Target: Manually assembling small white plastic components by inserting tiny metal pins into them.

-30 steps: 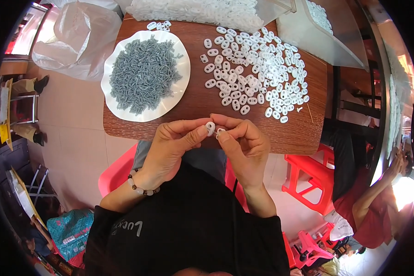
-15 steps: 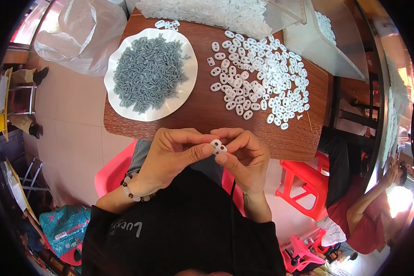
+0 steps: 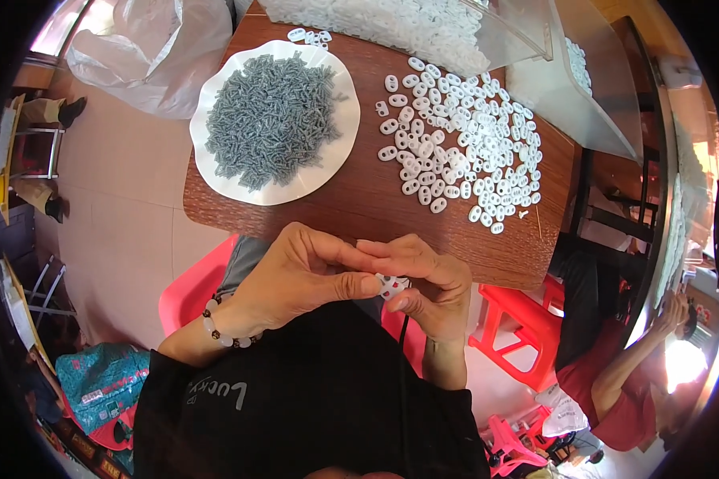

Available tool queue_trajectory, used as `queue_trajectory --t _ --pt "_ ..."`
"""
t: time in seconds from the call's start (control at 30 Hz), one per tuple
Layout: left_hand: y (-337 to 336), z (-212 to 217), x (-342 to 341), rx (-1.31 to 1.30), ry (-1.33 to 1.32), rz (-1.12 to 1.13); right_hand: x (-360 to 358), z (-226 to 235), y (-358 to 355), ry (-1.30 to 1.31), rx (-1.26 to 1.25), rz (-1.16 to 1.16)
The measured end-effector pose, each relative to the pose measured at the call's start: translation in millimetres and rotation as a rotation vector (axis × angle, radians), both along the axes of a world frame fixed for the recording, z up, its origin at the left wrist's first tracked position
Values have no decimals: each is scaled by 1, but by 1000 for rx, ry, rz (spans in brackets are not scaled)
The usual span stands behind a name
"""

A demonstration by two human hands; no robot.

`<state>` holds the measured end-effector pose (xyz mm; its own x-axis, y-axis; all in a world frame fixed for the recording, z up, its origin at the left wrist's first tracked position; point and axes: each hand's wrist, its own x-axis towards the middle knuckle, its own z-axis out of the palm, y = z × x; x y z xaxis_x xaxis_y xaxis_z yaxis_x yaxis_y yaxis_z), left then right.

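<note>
Near the close edge of the worktop [image 3: 319, 217], you pinch a small white holed part [image 3: 392, 285] between the fingers of your left hand [image 3: 291, 279] and right hand [image 3: 439, 289], both drawn narrow on it; its detail is too small to tell. Beyond your left hand, a wavy-rimmed white plate [image 3: 342, 148] bears heaped grey coil-like pieces [image 3: 271, 120]; loose white two-holed pieces [image 3: 491, 144] lie to its right.

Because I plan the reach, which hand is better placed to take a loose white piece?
Probably the right hand: the loose white pieces lie closer to it, while the left hand is nearer the plate. Both hold small white parts.
</note>
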<state>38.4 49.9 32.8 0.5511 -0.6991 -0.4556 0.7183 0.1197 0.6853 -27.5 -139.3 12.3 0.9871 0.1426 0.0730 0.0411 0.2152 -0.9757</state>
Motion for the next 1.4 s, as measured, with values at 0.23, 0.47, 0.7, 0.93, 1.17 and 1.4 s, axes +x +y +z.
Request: queue_trajectory --t 0.23,0.47,0.7,0.93,1.17,1.4 --pt "0 -5 1 -30 -17 -32 1 6 1 26 -54 -23" --pt "1 -1 2 -10 4 -66 -4 8 7 37 -107 -107" --pt "-1 -3 0 -37 58 -44 -7 4 8 25 -108 -153" --pt "0 -4 2 -44 81 -65 -5 1 4 -43 -131 -101" --pt "1 -5 2 -55 165 -104 -4 1 4 -62 -128 -79" --pt "2 -4 4 -71 93 -111 -3 9 14 36 -39 -127"
